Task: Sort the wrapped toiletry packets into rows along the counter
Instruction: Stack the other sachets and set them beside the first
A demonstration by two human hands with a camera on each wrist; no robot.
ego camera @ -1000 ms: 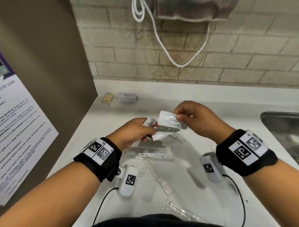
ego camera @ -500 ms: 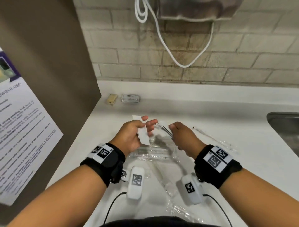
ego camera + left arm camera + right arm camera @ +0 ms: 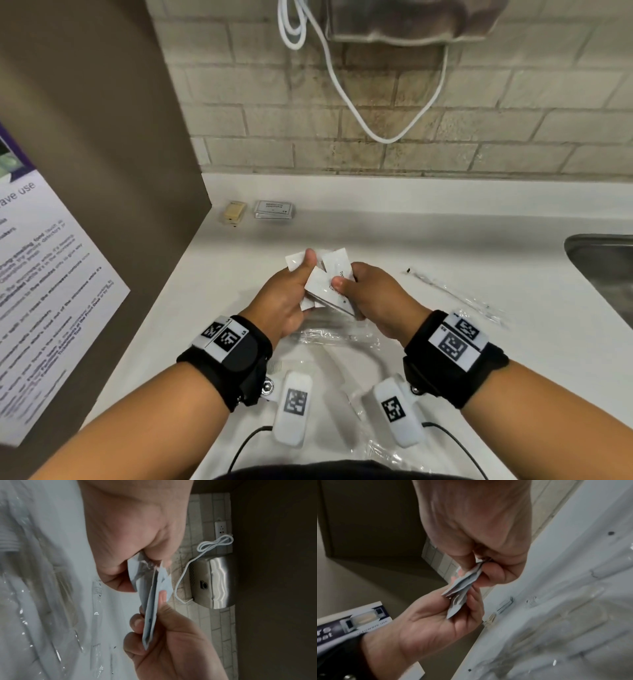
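Since half a second ago, my right hand (image 3: 371,301) has come back to meet my left hand (image 3: 279,301), and both now pinch one small fan of white paper sachets (image 3: 330,284) above the counter (image 3: 445,246). Left thumb lies across the top of the fan, fingers curled beneath. Right thumb and fingertips clamp the near edge, where partial lettering shows.

Handling assessment: the sachets look flat, very light and slightly stiff at the sealed edges, but smooth-faced, so they will likely slide over one another. Best hold is a pinch on a sealed edge or corner, peeling one from the fan while the other hand keeps the rest.

Beneath my wrists lie clear wrapped packets (image 3: 329,337), crinkly and limp; contents not legible. A long thin wrapped item (image 3: 455,294) lies to the right, near the sink (image 3: 603,260). A tan bar (image 3: 233,212) and a grey labelled packet (image 3: 274,209) sit side by side, apart, at the back.
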